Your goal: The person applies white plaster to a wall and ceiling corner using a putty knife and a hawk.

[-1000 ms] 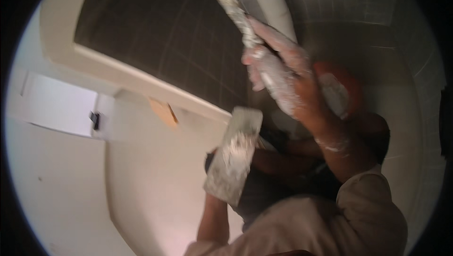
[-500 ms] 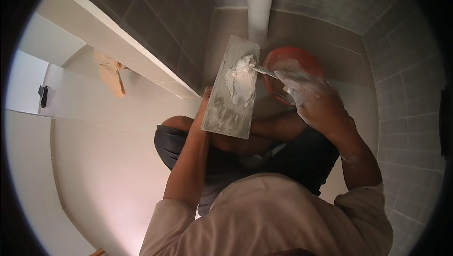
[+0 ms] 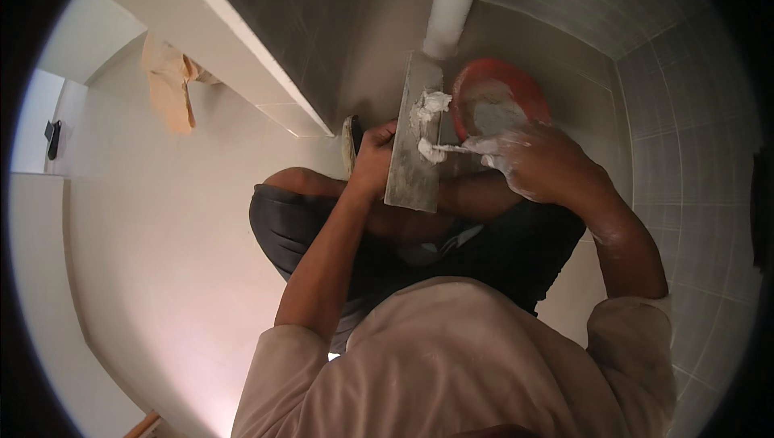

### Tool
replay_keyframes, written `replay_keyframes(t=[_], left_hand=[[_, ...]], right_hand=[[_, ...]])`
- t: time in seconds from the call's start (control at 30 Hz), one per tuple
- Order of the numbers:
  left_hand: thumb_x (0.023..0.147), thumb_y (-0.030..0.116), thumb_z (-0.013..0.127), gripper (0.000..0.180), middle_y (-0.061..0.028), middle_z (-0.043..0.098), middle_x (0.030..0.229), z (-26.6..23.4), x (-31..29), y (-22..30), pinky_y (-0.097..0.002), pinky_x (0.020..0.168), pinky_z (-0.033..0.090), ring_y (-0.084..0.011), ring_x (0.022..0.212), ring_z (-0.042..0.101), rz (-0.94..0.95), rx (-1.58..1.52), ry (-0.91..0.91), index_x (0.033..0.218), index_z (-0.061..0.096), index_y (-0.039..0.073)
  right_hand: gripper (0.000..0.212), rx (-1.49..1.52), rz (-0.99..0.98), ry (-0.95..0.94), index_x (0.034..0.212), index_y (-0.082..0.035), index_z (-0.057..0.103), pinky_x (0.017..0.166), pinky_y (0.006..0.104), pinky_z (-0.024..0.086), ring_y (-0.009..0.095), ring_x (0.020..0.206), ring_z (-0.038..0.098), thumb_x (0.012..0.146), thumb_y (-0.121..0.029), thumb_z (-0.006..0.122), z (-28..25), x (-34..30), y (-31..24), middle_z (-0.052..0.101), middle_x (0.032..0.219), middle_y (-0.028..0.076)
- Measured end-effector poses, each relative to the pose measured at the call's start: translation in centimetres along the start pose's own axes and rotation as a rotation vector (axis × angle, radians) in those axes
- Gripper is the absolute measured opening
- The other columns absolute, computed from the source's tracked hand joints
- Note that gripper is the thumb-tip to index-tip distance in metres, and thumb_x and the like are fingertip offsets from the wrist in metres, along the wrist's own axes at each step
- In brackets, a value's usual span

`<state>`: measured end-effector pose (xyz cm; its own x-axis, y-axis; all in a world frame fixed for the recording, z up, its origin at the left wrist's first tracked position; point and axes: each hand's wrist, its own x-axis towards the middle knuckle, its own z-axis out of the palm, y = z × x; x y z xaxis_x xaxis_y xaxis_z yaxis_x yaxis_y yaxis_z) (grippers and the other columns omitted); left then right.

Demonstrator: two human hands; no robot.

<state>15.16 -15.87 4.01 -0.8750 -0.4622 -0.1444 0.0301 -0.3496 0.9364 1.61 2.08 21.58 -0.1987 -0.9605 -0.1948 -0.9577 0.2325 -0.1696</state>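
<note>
My left hand [image 3: 376, 160] is closed on a long, flat plastering trowel [image 3: 413, 178], gripping it from behind its left side. The trowel is tilted, so its smeared grey face looks narrow. White paste [image 3: 427, 111] clings in a lump to the upper half of that face. In my right hand [image 3: 542, 165], which is coated with paste, is a small putty knife [image 3: 453, 148]. A dab of paste covers its tip, against the trowel's right side. Just beyond my right hand stands a red bucket [image 3: 530, 87] with greyish-white paste inside.
A white pipe [image 3: 453, 10] rises from the floor behind the bucket. Grey tiled walls [image 3: 693, 131] close in on the right and back. To the left, a pale wall end [image 3: 274, 87] juts out, and torn brown paper [image 3: 171, 87] lies beyond. My bent legs [image 3: 294, 224] are beneath the trowel.
The trowel has turned more edge-on, bringing my left hand into sight behind it. My right hand and the putty knife have come down along the trowel, with paste now gathered on the tip.
</note>
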Motion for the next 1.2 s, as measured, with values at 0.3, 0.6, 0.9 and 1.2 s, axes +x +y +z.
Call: replay_keyframes(t=[0.3,0.6,0.9,1.2], left_hand=[[0.092,0.005,0.06,0.017,-0.0059,0.07,0.09,-0.6,0.4,-1.9,-0.0267,0.073,0.051,-0.0099,0.078,0.062,0.031,0.026,0.003,0.103,0.069,-0.004],[0.092,0.007,0.058,0.019,-0.0075,0.071,0.092,-1.3,1.7,-3.4,-0.0285,0.077,0.051,-0.0131,0.083,0.064,0.136,0.112,0.114,0.103,0.068,-0.004],[0.098,0.015,0.05,0.033,-0.0127,0.065,0.113,-7.4,-3.3,0.1,-0.0315,0.082,0.056,-0.0204,0.096,0.066,-0.286,-0.471,0.201,0.127,0.055,-0.001],[0.1,0.017,0.047,0.035,-0.0135,0.062,0.117,-7.5,-10.0,3.0,-0.0326,0.082,0.056,-0.0218,0.099,0.065,-0.255,-0.388,0.5,0.131,0.051,0.0]], right_hand=[[0.031,0.021,0.261,0.08,0.122,-0.013,0.065,0.094,0.0446,0.046,0.035,0.104,0.06,0.095,-0.02,0.053,2.1,1.8,0.0,0.067,0.111,0.014],[0.036,0.222,0.105,-0.019,0.125,-0.01,0.063,0.091,0.0436,0.047,0.036,0.102,0.062,0.092,-0.008,0.051,3.0,1.1,1.8,0.067,0.109,0.017],[0.044,2.135,-0.44,0.434,0.141,-0.003,0.048,0.055,0.0265,0.047,0.013,0.066,0.056,0.098,-0.011,0.051,3.1,8.7,1.7,0.062,0.088,0.01],[0.037,2.458,-0.697,0.649,0.134,-0.002,0.046,0.062,0.0316,0.056,0.015,0.074,0.058,0.1,-0.015,0.048,-7.1,19.7,-0.7,0.056,0.093,0.008]])
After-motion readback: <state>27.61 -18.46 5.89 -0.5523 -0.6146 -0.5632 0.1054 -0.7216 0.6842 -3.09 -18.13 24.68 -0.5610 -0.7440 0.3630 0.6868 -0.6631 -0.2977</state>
